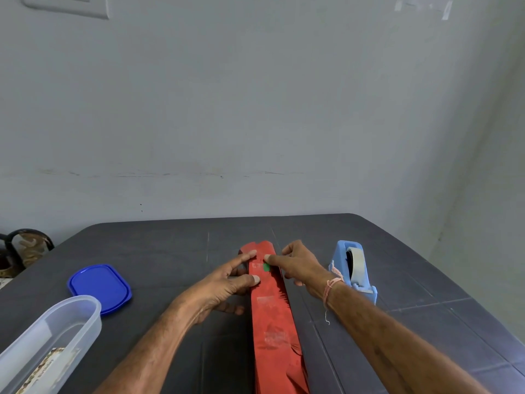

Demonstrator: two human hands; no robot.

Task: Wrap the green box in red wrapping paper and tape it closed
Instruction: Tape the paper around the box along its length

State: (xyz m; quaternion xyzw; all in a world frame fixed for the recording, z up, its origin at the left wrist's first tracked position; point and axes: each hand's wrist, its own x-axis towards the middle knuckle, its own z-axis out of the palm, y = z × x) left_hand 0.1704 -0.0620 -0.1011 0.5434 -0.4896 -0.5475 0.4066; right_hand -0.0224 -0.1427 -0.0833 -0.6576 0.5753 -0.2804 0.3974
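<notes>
The box (266,267) lies mid-table (159,245), long axis 6 to 12 o'clock, under red paper (272,322); one green patch shows near the 12 o'clock end. The left hand (227,282) presses straight fingers there from 9 o'clock and the right hand (301,265) an index from 3 (neither grips). The dispenser (353,270) stands at 3 o'clock, nearer the right hand, with bare table between.

The left forearm (159,336) and the right forearm (397,331) are stretched forward, bare, and angled toward each other. The left hand (227,282) is laid palm down, forefinger and thumb held straight and spread, tips pressed down. The right hand (301,265) is held palm down just beside it, forefinger straight and pressed down near the left forefinger's tip, the other fingers loosely bent.
</notes>
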